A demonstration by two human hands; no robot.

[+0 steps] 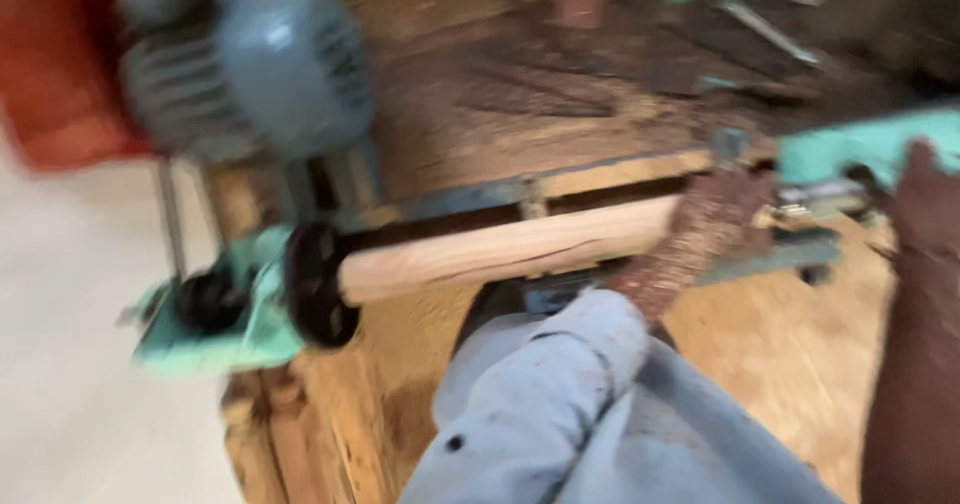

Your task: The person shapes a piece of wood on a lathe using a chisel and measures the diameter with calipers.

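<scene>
The view is blurred. A pale round wooden blank lies sideways in a lathe, its left end against a dark faceplate. My left arm, in a grey-blue sleeve and dusted with sawdust, reaches up to the blank's right end, where my left hand sits against it; its fingers are not clear. My right hand is at the right edge, touching the teal tailstock. Its grip is hidden by blur.
A grey-blue electric motor stands at the upper left above the teal headstock. Something red is behind it. Sawdust covers the wooden bench. Metal tools lie at the back right. Pale floor shows on the left.
</scene>
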